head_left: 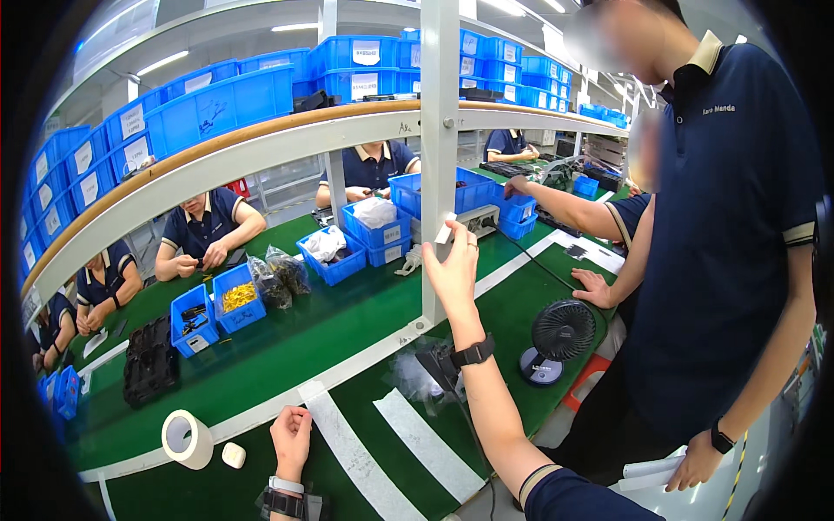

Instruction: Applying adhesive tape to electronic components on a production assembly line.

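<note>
White frame (437,174) stands at the fingertips of a worker's raised right hand (454,273), its post just behind the grip and its long rail above it. The green table (512,269) spreads below the grip; a standing colleague (721,174) is to its right. Stacked blue bins (221,108) line up beyond and above it, apparently to keep the work surface free, while open blue tubs (239,300) of parts sit leftward, probably for easy picking. Two pale strips (356,456) run below the grip, perhaps marking off space. A black fan (563,330) stands below and to the right, likely for cooling. Far lower left are a white tape roll (203,445) and, nearer the grip, the left hand (291,434), fingers curled, contents hidden; a white case (233,455) lies between them. Smallest, a white piece (446,232) shows at the right fingertips; thumb and forefinger arch apart against the post, but whether they pinch it cannot be told.
</note>
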A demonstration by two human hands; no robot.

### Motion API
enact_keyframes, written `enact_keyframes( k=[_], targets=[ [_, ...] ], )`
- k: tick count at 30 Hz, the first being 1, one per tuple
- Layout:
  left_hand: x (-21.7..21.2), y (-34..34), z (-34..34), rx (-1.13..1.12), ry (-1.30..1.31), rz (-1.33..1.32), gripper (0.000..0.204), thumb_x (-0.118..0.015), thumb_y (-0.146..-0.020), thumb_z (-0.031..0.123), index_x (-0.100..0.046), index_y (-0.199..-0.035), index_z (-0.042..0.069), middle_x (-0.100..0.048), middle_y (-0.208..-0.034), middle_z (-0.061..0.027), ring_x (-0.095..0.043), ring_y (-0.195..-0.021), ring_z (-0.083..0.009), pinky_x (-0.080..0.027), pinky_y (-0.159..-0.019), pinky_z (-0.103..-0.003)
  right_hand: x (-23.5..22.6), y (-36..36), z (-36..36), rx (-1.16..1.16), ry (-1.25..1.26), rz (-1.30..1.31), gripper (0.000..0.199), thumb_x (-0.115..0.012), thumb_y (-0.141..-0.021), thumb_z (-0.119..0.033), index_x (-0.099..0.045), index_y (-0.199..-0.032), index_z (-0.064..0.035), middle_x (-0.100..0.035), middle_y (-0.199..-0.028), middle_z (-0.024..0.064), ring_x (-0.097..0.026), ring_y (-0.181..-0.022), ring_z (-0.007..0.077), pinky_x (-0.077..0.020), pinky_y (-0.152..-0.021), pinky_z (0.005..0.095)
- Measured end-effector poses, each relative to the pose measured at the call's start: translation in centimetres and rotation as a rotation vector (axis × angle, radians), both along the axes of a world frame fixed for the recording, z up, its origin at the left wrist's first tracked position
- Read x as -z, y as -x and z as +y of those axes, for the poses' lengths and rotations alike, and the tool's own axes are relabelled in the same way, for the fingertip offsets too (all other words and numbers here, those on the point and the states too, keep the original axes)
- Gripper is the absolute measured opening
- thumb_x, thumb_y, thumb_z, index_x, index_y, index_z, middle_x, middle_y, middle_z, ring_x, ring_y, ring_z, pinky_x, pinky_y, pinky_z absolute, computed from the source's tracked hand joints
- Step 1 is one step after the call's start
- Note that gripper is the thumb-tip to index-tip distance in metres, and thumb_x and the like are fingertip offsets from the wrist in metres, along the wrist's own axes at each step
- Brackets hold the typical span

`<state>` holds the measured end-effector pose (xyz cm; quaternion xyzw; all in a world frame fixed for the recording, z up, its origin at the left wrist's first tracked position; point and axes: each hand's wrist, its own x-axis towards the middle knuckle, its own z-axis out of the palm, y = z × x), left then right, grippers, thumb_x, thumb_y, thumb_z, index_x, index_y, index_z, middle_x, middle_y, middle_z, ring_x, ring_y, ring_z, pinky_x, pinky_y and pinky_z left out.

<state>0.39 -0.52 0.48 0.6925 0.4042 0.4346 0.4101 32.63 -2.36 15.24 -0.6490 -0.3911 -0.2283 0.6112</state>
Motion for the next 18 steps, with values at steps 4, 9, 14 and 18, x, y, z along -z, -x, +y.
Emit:
enact_keyframes(
  k=[4, 9, 14, 18],
  targets=[
    [-0.01, 0.04, 0.11, 0.023, 0.021, -0.01, 0.004, -0.054, -0.08, 0.006, -0.054, -0.079, 0.002, -0.051, -0.06, 0.0017, -0.047, -0.052, -0.0038, -0.035, -0.045, -0.017, -0.03, 0.07, 0.14, -0.03, -0.016, -0.017, 0.047, -0.063, -0.069, -0.015, -0.045, -0.111, -0.0016, -0.047, -0.107, 0.0191, -0.045, -0.097, 0.0362, -0.0394, -0.084, 0.0418],
    [0.27, -0.08, 0.11, 0.018, -0.011, -0.007, 0.005, -0.054, -0.08, 0.007, -0.054, -0.079, 0.002, -0.051, -0.06, 0.0018, -0.046, -0.052, -0.0033, -0.035, -0.045, -0.016, 0.38, -0.23, 0.5, -0.079, -0.021, -0.021, 0.045, -0.062, -0.069, -0.013, -0.046, -0.109, -0.0014, -0.048, -0.108, 0.0197, -0.045, -0.099, 0.0363, -0.0386, -0.086, 0.0411],
    [0.1, -0.03, 0.23, 0.03, 0.016, -0.006, 0.005, -0.054, -0.08, 0.007, -0.053, -0.079, 0.002, -0.051, -0.06, 0.002, -0.047, -0.053, -0.0034, -0.034, -0.044, -0.017, 0.25, -0.07, 0.52, -0.107, -0.026, -0.06, 0.045, -0.062, -0.069, -0.013, -0.046, -0.109, -0.0016, -0.048, -0.109, 0.0193, -0.045, -0.099, 0.0361, -0.0386, -0.086, 0.0407],
    [0.12, -0.1, 0.1, 0.037, 0.039, 0.008, 0.005, -0.054, -0.08, 0.007, -0.053, -0.079, 0.002, -0.051, -0.06, 0.0022, -0.046, -0.052, -0.0034, -0.033, -0.044, -0.016, -0.07, 0.13, 0.1, -0.039, -0.016, 0.011, 0.044, -0.062, -0.069, -0.014, -0.047, -0.108, -0.0018, -0.047, -0.109, 0.019, -0.046, -0.098, 0.0361, -0.039, -0.086, 0.0405]
  ],
)
